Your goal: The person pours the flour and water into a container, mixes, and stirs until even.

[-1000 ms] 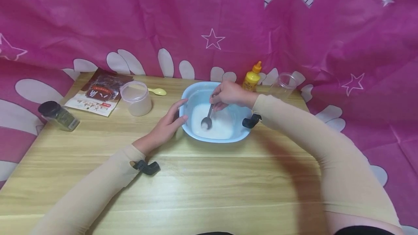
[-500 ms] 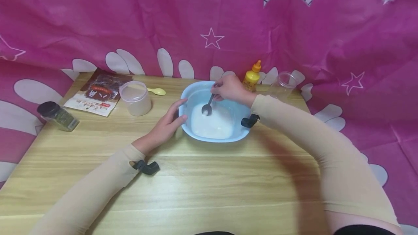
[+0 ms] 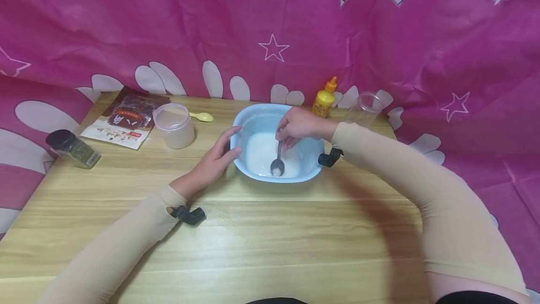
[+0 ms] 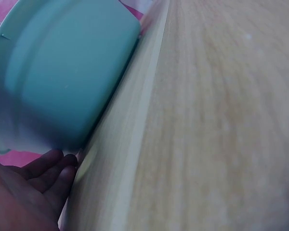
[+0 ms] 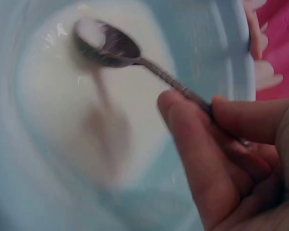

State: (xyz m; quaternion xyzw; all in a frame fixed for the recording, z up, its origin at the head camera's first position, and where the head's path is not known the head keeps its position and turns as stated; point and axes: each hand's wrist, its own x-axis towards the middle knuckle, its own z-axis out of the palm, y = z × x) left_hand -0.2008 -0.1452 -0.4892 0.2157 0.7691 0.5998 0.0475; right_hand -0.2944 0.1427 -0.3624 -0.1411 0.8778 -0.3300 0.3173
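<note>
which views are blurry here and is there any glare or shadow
Head view: mostly sharp, evenly lit, with soft shadows on the table under both arms. Left wrist view: soft all over, the bowl and left hand too close to focus. Right wrist view: the spoon is smeared, the right hand blurred, small glints on the white liquid.

We see a light blue basin [image 3: 312, 151] upright on the wooden table, holding a shallow pool of white liquid [image 3: 261, 151]. A metal spoon [image 3: 278, 159] slants into it, bowl carrying a white lump.
</note>
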